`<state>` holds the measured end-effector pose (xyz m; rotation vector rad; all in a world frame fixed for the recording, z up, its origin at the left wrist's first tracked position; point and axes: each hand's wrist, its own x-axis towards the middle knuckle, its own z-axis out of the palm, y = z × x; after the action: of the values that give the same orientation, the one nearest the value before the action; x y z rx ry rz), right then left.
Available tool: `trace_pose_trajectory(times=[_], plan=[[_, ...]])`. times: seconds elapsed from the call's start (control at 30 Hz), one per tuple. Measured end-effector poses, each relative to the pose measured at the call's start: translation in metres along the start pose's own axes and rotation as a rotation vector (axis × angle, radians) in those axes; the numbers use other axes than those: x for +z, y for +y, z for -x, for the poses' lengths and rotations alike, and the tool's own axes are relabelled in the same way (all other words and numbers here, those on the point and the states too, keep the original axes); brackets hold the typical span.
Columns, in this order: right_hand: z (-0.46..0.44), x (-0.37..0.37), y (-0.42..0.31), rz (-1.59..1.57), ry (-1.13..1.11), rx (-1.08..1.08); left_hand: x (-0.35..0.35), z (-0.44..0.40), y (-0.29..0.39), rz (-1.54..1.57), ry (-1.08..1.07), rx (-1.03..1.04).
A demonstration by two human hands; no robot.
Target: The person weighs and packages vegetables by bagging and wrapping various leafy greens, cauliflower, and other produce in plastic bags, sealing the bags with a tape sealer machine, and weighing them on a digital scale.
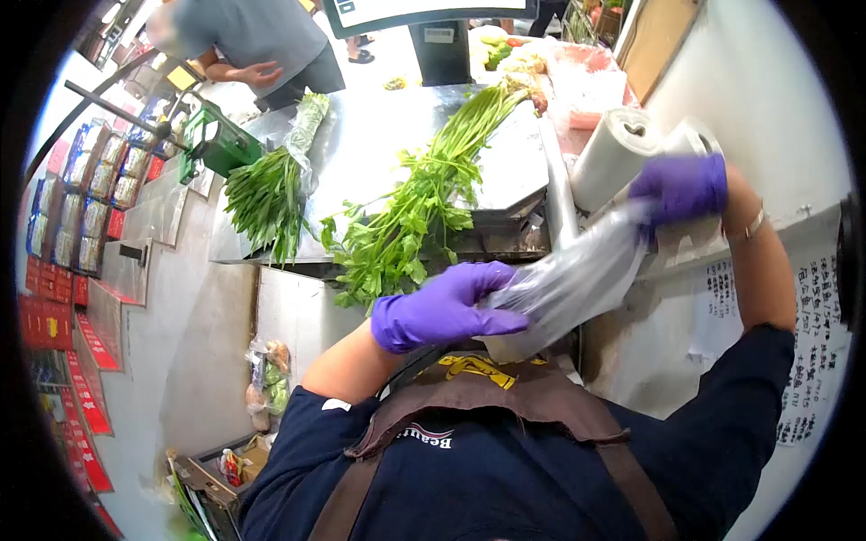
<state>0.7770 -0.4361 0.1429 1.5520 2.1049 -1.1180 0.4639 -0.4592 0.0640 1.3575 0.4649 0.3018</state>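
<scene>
A clear plastic bag (577, 284) stretches between my two purple-gloved hands in front of my apron. My left hand (456, 307) grips its lower end, thumb and fingers closing on the film. The upper end is in my right hand (681, 187), which is blurred by motion beside the rolls of plastic bags (616, 158). On the metal counter (361, 117), a bunch of leafy celery (424, 189) lies with its leaves toward me, just beyond my left hand. A bundle of green chives (271, 194), partly wrapped in clear plastic, lies to its left.
A dark scale display post (440, 54) stands at the back of the counter. A green box-shaped device (216, 135) is at the left edge. Across the counter is a person in a grey shirt (262, 41). Handwritten paper (816, 334) hangs on the right.
</scene>
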Motion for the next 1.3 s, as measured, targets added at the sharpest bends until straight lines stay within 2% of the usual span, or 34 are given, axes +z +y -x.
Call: trace_pose_trajectory(times=[0.03, 0.07, 0.1, 0.13, 0.17, 0.2, 0.23, 0.33, 0.37, 0.4, 0.43, 0.5, 0.57, 0.7, 0.83, 0.87, 0.97, 1.03, 1.07, 1.13, 1.17, 1.2, 1.3], plan=[[-0.012, -0.022, 0.005, 0.109, 0.039, -0.001, 0.002, -0.007, -0.009, 0.102, 0.003, 0.001], [-0.027, -0.045, -0.001, 0.07, 0.089, 0.039, 0.002, -0.017, -0.015, 0.128, 0.113, -0.003], [-0.051, -0.069, -0.001, 0.252, 0.164, 0.084, 0.001, -0.031, -0.022, 0.156, 0.222, -0.007], [-0.083, -0.092, -0.002, 0.481, 0.239, 0.163, -0.003, -0.049, -0.032, -0.044, 0.47, 0.098], [-0.121, -0.116, -0.002, 0.745, 0.276, 0.175, -0.011, -0.068, -0.044, 0.045, 0.597, 0.135], [-0.145, -0.13, -0.015, 0.878, 0.41, 0.1, -0.022, -0.085, -0.054, 0.137, 0.724, 0.173], [-0.175, -0.136, -0.021, 0.846, 0.543, 0.05, -0.03, -0.095, -0.057, 0.229, 0.851, 0.211], [-0.254, -0.133, -0.042, 0.788, 0.857, -0.087, -0.046, -0.104, -0.046, 0.26, 1.026, 0.106], [-0.274, -0.125, -0.042, 0.809, 0.942, -0.18, -0.055, -0.105, -0.054, 0.228, 1.018, 0.08], [-0.285, -0.118, -0.045, 0.833, 0.933, -0.179, -0.067, -0.107, -0.07, 0.197, 1.01, 0.053], [-0.314, -0.115, -0.037, 0.751, 0.889, -0.181, -0.076, -0.105, -0.079, 0.167, 1.002, 0.025], [-0.329, -0.103, -0.029, 0.472, 0.997, -0.243, -0.078, -0.091, -0.077, 0.039, 0.955, -0.038], [-0.336, -0.104, -0.017, 0.547, 0.906, -0.274, -0.083, -0.082, -0.086, -0.166, 0.947, -0.036], [-0.352, -0.103, 0.001, 0.476, 0.795, -0.287, -0.077, -0.079, -0.086, -0.562, 1.129, 0.021], [-0.343, -0.12, 0.013, 0.445, 0.955, -0.097, -0.075, -0.074, -0.082, -0.571, 1.127, -0.021], [-0.313, -0.122, 0.001, 0.431, 0.909, -0.04, -0.078, -0.065, -0.083, -0.622, 1.07, -0.079], [-0.273, -0.107, -0.013, 0.434, 0.571, -0.303, -0.082, -0.032, -0.038, -0.915, 1.136, -0.233], [-0.301, -0.081, 0.012, 0.552, 0.525, -0.641, -0.088, -0.031, 0.001, -0.952, 1.201, -0.063], [-0.292, -0.073, 0.0, 0.582, 0.375, -0.502, -0.099, -0.047, -0.007, -1.009, 1.168, 0.022], [-0.299, -0.051, 0.003, 0.653, 0.392, -0.485, -0.113, -0.095, -0.02, -1.188, 1.017, -0.012], [-0.302, -0.049, 0.0, 0.697, 0.358, -0.461, -0.122, -0.115, -0.03, -1.187, 0.909, -0.076], [-0.31, -0.051, -0.001, 0.708, 0.344, -0.455, -0.128, -0.133, -0.036, -1.228, 0.866, -0.224], [-0.29, -0.058, -0.017, 0.721, 0.189, -0.356, -0.141, -0.145, -0.048, -1.246, 0.739, -0.473]])
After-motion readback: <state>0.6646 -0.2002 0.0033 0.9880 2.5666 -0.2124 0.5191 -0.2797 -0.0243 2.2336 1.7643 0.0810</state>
